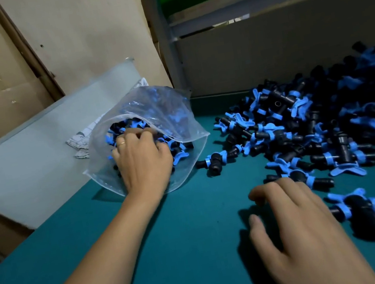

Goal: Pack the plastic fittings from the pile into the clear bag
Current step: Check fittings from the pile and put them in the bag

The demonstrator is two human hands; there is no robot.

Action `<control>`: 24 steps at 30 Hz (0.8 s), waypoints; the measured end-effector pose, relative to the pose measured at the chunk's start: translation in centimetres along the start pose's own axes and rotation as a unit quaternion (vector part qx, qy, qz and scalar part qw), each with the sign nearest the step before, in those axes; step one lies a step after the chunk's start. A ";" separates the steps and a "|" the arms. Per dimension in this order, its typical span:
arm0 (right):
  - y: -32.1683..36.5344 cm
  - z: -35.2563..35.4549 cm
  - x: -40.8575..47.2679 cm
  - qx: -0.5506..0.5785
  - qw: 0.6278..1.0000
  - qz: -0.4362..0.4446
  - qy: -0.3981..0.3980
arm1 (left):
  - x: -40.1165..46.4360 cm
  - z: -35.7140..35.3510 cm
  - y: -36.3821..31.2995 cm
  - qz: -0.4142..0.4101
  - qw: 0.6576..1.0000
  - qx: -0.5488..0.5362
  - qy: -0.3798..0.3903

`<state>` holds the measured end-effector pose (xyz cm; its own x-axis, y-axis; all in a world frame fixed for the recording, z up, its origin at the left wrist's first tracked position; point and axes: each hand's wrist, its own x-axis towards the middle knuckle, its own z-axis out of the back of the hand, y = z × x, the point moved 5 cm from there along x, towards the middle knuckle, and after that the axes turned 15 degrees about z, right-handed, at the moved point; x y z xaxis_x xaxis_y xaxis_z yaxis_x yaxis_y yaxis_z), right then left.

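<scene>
Right now the left hand [143, 160] is plunged into the mouth of the clear bag [167, 118], its fingers [130, 136] curled down among the fittings inside; whether they grip one, I cannot tell. Over on the green tabletop [172, 232], the right hand [296, 227] hovers with fingers loosely spread, holding nothing, at the edge of the pile of blue-and-black fittings [316, 124].
</scene>
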<state>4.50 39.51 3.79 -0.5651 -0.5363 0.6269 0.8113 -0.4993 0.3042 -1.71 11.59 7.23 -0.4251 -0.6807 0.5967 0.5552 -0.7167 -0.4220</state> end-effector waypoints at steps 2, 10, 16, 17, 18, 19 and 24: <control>0.1 0.1 0.2 -0.001 1.000 -0.001 -0.005 | -2.6 2.7 -0.3 -0.055 0.987 -0.125 -0.081; 0.5 0.3 0.0 -0.015 0.999 0.038 -0.015 | -11.2 3.7 -9.8 -0.333 0.940 0.038 0.069; 0.4 0.1 0.2 -0.018 0.999 0.032 -0.014 | -12.6 0.5 -8.3 -0.225 0.959 0.159 0.075; 0.4 0.0 0.2 -0.019 0.999 0.031 -0.012 | -12.5 0.5 -8.1 -0.220 0.958 0.166 0.081; 0.3 0.0 0.1 -0.017 0.999 0.028 -0.011 | -12.5 0.3 -7.9 -0.213 0.958 0.165 0.095; 0.2 0.0 0.0 -0.015 1.000 0.022 -0.012 | -12.4 0.2 -7.7 -0.205 0.960 0.161 0.104; 0.0 -0.2 0.0 0.003 1.000 -0.011 -0.020 | -11.9 -0.6 -6.8 -0.183 0.964 0.140 0.134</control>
<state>4.49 39.41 3.65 -0.5757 -0.4976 0.6488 0.8002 -0.5061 0.3218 -0.83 24.46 2.57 -0.7778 -0.4313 0.4572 0.4876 -0.8731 0.0059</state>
